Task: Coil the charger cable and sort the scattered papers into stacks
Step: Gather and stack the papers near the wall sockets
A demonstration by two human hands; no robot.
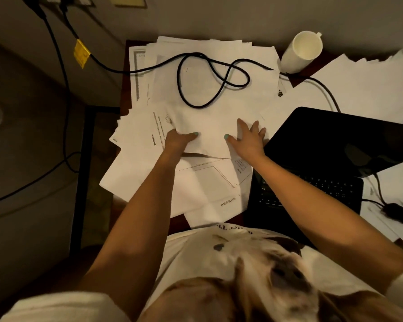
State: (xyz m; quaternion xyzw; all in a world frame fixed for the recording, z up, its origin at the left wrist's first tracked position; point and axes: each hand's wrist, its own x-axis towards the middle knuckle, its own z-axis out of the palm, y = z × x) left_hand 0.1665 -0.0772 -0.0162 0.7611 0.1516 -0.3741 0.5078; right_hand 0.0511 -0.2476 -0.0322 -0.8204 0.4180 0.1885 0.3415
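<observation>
Presently, top sheet lies mid-frame on the scattered papers, near edge lifted. Left hand pinches it, thumb on top, fingers hidden beneath. Right hand presses flat, fingers spread. Charger cable, uncoiled, loops across sheets above. Best: slide sheet free, square edges on counter, avoid laptop at right.

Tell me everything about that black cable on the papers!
The cable is thin, black and looks rubbery. It is not coiled: it lies in loose, crossing loops on the white papers. A yellow tag hangs on it near the wall. It runs on past the cup. The left hand and right hand do not touch it.
</observation>
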